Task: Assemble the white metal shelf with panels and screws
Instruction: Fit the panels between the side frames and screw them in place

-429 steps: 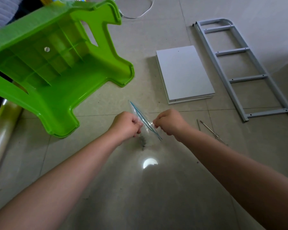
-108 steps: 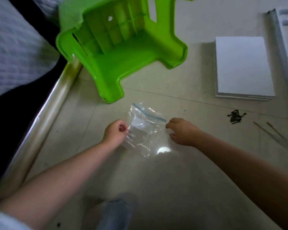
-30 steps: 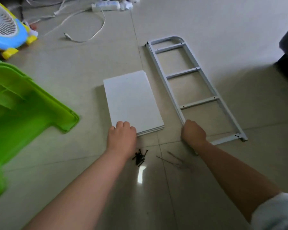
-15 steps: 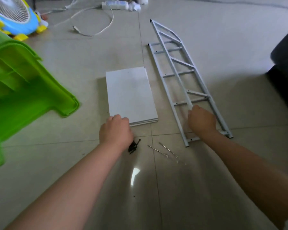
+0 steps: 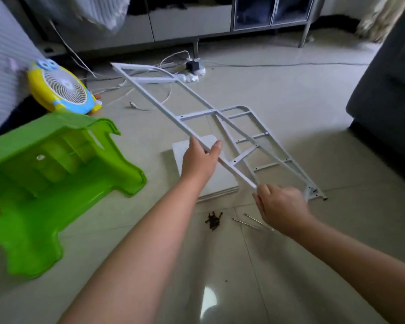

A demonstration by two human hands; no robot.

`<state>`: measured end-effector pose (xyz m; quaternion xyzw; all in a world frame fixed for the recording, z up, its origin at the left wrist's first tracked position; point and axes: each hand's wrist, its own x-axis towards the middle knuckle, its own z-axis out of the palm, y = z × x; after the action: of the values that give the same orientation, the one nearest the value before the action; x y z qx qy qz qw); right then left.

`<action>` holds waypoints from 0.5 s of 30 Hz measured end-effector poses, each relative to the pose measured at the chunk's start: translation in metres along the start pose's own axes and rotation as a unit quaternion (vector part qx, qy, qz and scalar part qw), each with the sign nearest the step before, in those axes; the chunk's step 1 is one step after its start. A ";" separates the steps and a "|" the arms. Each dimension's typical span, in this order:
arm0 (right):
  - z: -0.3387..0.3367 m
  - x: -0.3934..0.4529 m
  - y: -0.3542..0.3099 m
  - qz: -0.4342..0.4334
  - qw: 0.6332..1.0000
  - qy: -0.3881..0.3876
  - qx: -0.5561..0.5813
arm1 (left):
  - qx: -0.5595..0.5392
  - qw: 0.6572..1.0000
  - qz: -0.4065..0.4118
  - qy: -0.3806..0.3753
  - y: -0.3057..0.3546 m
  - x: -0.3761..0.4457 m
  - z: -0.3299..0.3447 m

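Note:
A white metal ladder-shaped side frame is lifted off the floor and tilted, its far curved end up near the cables. My left hand grips its near rail partway along. My right hand grips the frame's near bottom end. A second identical frame lies flat on the tiled floor beneath it. A stack of white panels lies on the floor under my left hand. A small pile of black screws sits in front of the panels, with thin metal rods beside it.
An overturned green plastic stool lies at the left. A yellow and blue fan stands behind it. Cables and a power strip lie at the back before a low cabinet. A dark sofa stands at the right.
My right hand has raised the top side frame higher off the one below. My left hand left the panels' edge and took hold of the raised frame's rail. The view has tipped upward.

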<state>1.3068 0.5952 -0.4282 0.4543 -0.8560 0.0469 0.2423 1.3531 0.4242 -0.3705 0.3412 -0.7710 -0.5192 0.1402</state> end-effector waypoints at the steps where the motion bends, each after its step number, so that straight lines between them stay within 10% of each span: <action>1: -0.003 0.003 -0.009 -0.007 1.000 0.005 0.003 | 0.001 0.999 0.003 0.032 0.003 0.001 -0.009; 8: -0.023 0.040 -0.061 -0.098 0.992 0.035 0.075 | -0.084 0.964 -0.070 0.241 0.000 0.002 -0.082; 15: -0.040 0.078 -0.107 -0.155 0.965 -0.168 0.125 | -0.201 0.949 -0.068 0.234 -0.037 -0.043 -0.159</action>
<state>1.3710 0.4856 -0.3722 0.6098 -0.7905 0.0386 0.0409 1.4887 0.3328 -0.3309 0.4695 -0.5711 -0.5774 0.3463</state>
